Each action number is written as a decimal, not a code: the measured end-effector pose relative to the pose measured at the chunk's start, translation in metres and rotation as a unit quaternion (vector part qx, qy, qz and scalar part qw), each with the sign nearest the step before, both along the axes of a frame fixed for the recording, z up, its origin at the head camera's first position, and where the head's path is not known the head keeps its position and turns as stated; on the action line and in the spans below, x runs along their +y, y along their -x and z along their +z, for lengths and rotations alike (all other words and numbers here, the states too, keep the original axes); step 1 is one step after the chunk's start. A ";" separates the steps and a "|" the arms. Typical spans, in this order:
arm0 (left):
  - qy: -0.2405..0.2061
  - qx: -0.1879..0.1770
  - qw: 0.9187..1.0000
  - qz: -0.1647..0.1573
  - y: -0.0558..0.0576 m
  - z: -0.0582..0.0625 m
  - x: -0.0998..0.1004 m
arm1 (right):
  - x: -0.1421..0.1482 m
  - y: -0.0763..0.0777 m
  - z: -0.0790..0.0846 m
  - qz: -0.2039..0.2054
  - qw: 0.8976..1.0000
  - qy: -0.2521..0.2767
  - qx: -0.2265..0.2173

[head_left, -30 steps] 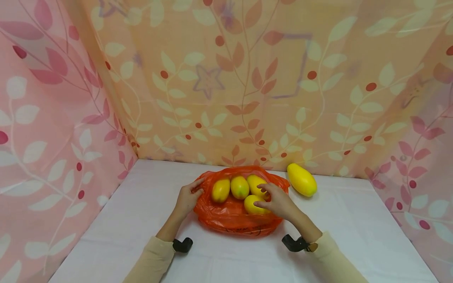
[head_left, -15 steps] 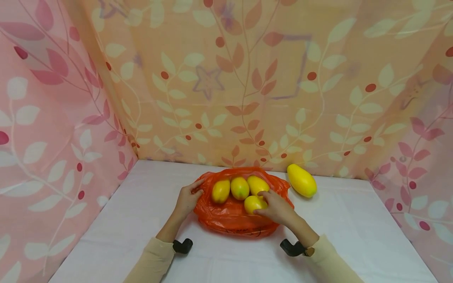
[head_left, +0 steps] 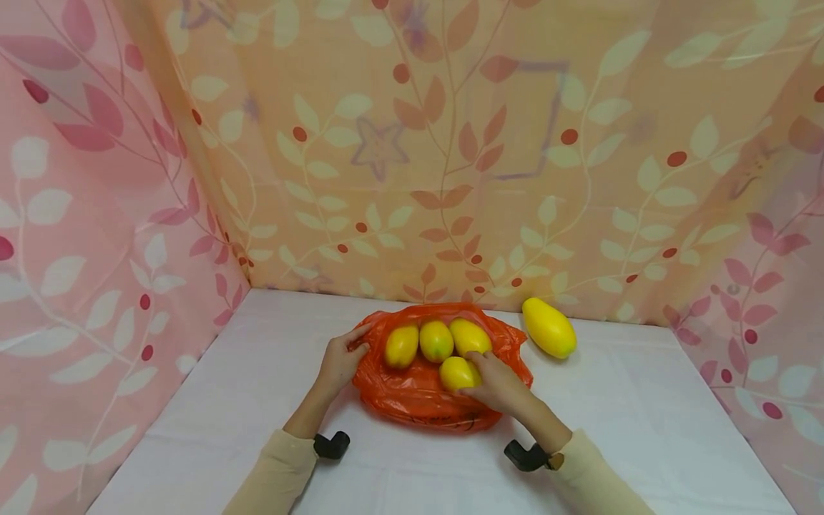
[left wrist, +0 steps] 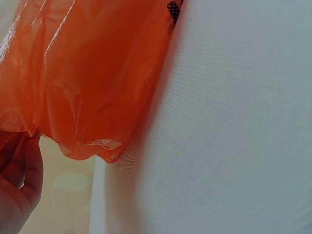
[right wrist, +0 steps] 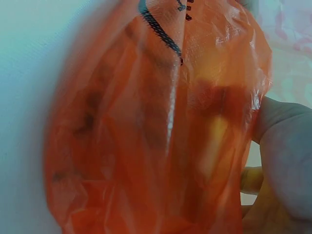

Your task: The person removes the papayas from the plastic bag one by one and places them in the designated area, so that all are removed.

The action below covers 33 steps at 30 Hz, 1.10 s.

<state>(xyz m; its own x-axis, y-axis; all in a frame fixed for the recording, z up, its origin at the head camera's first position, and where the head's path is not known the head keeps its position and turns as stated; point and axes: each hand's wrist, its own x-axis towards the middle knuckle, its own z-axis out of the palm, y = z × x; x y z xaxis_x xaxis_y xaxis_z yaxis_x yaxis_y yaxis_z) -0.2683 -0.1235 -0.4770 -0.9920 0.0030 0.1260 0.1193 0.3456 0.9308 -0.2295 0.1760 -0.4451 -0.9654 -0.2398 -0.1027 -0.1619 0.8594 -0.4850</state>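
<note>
A red plastic bag [head_left: 412, 402] lies spread wide on the table with yellow mangoes inside. Its left rim is pinched by my left hand [head_left: 340, 363]; in the left wrist view the fingertips meet the bag's edge. My right hand [head_left: 505, 386] reaches over the right rim and grips the front mango [head_left: 455, 373], thumb on the near side and fingers on the far side. Behind it sit a left mango [head_left: 402, 347], a greenish-yellow middle mango [head_left: 436, 342] and a right mango [head_left: 470, 336]. In the right wrist view the bag film [right wrist: 136, 136] covers much of the grasp.
Outside the bag, a larger, longer yellow mango [head_left: 549, 327] lies at the back right, close to the rear curtain [head_left: 412, 179]. A white cloth [head_left: 257, 372] covers the table. Patterned curtains stand on the left, back and right.
My right hand has come down from hovering over the front mango, closed round it and shifted it slightly left. The left hand has stayed at the bag's rim.
</note>
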 end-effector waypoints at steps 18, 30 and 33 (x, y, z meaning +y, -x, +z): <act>-0.003 -0.005 1.000 0.002 -0.002 0.003 0.001 | 0.000 -0.002 -0.005 0.001 0.999 0.033 0.004; -0.011 -0.013 1.000 0.000 -0.002 0.002 0.002 | 0.001 -0.002 -0.008 0.002 0.998 0.058 0.011; -0.015 -0.015 1.000 0.000 -0.002 0.002 0.002 | 0.001 -0.002 -0.007 0.000 0.998 0.065 0.013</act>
